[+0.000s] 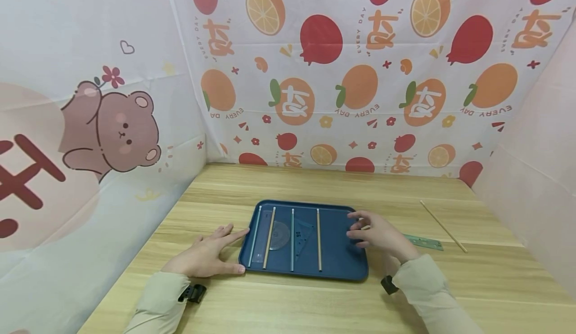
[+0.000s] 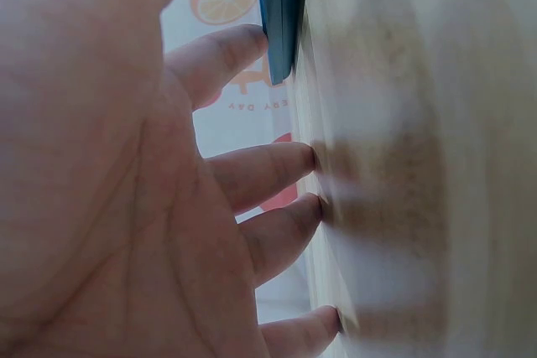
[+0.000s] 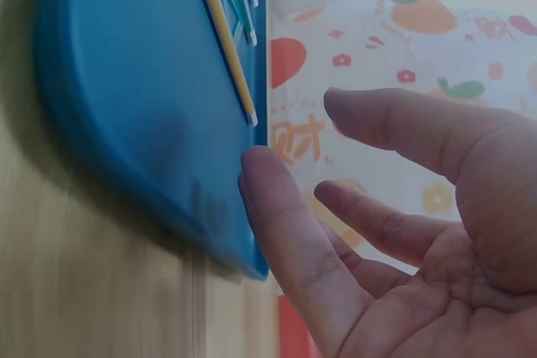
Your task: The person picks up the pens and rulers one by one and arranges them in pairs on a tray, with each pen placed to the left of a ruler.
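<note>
A dark blue tray (image 1: 344,254) lies on the table. My left hand (image 1: 204,254) is at its left side, index fingertip on the rim and thumb near the front left corner; in the left wrist view the other fingertips meet the tabletop. My right hand (image 1: 380,234), fingers loosely bent and holding nothing, hovers at the tray's right edge. On the tray stand apart several pencils, among them a yellow pencil (image 1: 319,244) and a teal pencil (image 1: 292,244). Between pencils lie a clear ruler (image 1: 259,246), a round-edged protractor (image 1: 280,236) and a blue set square (image 1: 305,231).
Right of the tray, a green ruler (image 1: 427,243) lies partly behind my right hand. Beyond it a thin wooden stick (image 1: 443,225) lies slanted on the wooden table (image 1: 315,304). Printed cloth (image 1: 324,139) hangs behind the table and along both sides.
</note>
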{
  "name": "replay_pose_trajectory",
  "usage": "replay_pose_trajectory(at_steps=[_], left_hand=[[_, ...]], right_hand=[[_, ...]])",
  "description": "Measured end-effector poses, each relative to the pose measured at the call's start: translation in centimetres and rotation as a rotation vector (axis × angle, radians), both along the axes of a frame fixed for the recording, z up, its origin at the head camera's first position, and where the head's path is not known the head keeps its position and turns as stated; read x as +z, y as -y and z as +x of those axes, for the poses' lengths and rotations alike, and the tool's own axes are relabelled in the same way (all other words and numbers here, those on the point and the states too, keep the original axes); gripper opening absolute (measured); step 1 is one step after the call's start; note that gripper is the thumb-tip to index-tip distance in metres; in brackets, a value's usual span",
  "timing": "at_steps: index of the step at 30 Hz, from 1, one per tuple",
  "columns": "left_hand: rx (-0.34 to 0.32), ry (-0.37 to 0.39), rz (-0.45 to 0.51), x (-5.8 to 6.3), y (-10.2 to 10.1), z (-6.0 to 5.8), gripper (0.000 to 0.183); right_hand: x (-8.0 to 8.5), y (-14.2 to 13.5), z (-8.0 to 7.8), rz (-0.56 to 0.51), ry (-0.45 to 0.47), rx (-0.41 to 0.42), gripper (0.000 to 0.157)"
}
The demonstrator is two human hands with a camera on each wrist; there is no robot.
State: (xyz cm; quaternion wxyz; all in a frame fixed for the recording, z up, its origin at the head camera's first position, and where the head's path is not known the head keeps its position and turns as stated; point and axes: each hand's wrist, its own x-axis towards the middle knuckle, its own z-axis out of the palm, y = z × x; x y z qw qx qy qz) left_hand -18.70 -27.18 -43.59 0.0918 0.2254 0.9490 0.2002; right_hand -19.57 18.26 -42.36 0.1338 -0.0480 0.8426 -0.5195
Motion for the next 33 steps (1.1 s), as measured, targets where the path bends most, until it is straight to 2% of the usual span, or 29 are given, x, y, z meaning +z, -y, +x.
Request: replay_pose_trajectory(at_steps=[10,22,33], left_hand=[[-0.007,-0.011,0.002,-0.1,0.0,-0.1,0.1],[-0.014,-0.013,0.007,0.1,-0.1,-0.1,0.1],[-0.01,0.001,0.012,0.1,0.0,-0.2,0.1]], right_hand=[[-0.3,-2.4,0.4,-0.034,0.015,-0.02,0.068],[-0.3,-5.2,1.4,0.024,-0.018,-0.013,0.069],[-0.2,-7.0,1.8,0.065,-0.026,-0.05,0.069]])
